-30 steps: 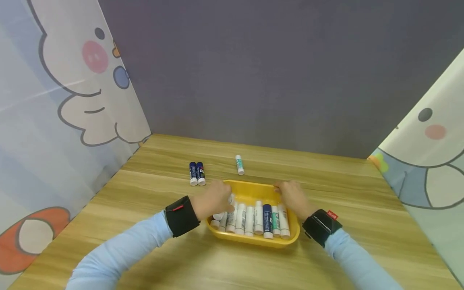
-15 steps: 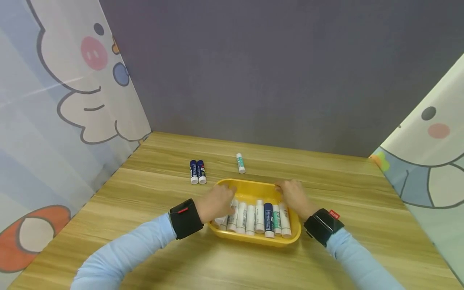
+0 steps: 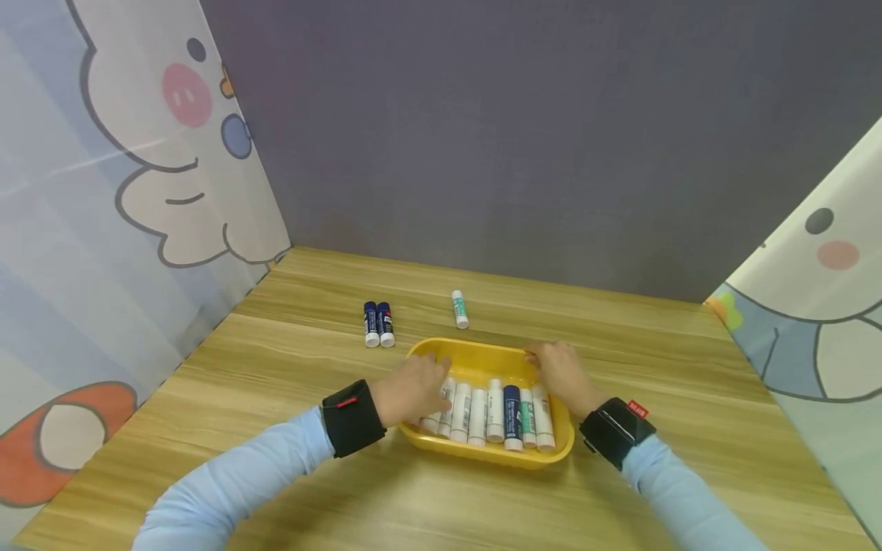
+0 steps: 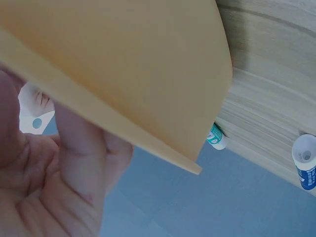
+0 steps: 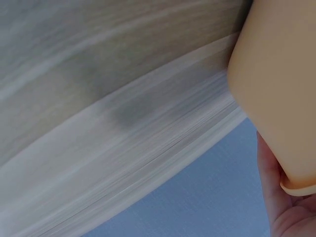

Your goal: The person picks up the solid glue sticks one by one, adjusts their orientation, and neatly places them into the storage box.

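A yellow plastic basket [image 3: 482, 459] stands on the table with a row of glue sticks [image 3: 477, 417] lying side by side in it. Most are white; one is dark blue [image 3: 513, 418] and another has a green label [image 3: 527, 418]. My left hand [image 3: 413, 388] reaches over the basket's left end, covering the leftmost sticks. In the left wrist view its fingers [image 4: 79, 143] pass behind the basket's rim, and whether they pinch a stick is hidden. My right hand [image 3: 565, 379] grips the back right of the rim, as the right wrist view confirms with fingers [image 5: 269, 173] against the wall.
Two dark blue glue sticks [image 3: 378, 324] lie together on the wooden table [image 3: 317, 490] behind and left of the basket. A white glue stick with a green label [image 3: 460, 309] lies behind it. A grey wall [image 3: 482, 153] closes off the back, with printed cloths at both sides.
My left hand has moved slightly right over the sticks, now hiding the leftmost ones. The right hand stays on the rim. The basket has barely shifted in view.
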Action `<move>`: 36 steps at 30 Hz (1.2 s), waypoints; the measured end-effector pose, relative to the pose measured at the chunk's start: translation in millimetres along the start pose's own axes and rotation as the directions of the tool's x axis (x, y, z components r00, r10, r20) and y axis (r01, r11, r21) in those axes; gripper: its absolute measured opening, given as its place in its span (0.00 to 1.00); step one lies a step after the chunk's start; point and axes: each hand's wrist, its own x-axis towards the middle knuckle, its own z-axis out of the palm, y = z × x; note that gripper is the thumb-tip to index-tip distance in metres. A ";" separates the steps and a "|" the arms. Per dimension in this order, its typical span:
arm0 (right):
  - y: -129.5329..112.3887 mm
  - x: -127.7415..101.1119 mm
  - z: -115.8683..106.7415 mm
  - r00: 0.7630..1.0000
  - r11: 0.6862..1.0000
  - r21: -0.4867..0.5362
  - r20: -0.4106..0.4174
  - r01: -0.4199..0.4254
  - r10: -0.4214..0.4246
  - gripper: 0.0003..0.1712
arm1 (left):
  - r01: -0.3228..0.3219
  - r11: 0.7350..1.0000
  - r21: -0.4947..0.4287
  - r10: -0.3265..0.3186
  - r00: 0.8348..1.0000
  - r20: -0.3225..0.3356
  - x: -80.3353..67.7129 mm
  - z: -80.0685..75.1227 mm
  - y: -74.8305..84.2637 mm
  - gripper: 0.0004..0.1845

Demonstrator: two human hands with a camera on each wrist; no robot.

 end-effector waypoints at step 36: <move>2.6 -0.4 1.4 0.998 0.999 -0.001 -0.042 0.054 -0.054 0.09 | 0.077 0.929 -0.362 -0.172 0.955 -0.240 23.5 -35.4 -105.0 0.22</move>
